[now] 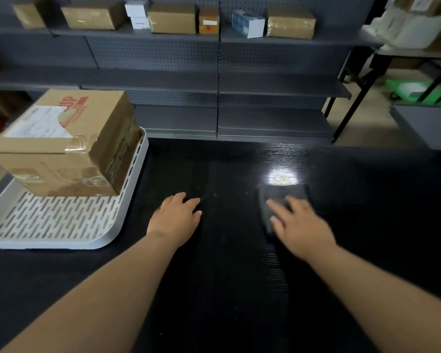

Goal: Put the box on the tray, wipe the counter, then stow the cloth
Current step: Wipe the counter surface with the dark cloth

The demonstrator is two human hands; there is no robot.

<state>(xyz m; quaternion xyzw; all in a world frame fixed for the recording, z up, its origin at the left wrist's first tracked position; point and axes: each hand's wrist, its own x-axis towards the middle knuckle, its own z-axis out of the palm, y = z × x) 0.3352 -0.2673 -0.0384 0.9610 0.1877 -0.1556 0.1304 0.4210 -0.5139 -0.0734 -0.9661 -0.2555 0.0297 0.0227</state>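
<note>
A taped cardboard box (pixel 66 141) with a white label stands on the far part of a white slotted tray (pixel 61 220) at the left of the black counter (pixel 227 276). My left hand (pixel 177 220) lies flat on the counter just right of the tray, fingers spread, holding nothing. My right hand (pixel 301 225) presses flat on a dark grey cloth (pixel 280 200) near the counter's middle right; hand and cloth are blurred. The cloth's near part is hidden under my palm.
Grey pegboard shelving (pixel 218 80) stands behind the counter, with several cardboard and white boxes on its top shelf. A black-legged table (pixel 382 72) with white items is at the far right. A bright light reflection lies on the counter just beyond the cloth.
</note>
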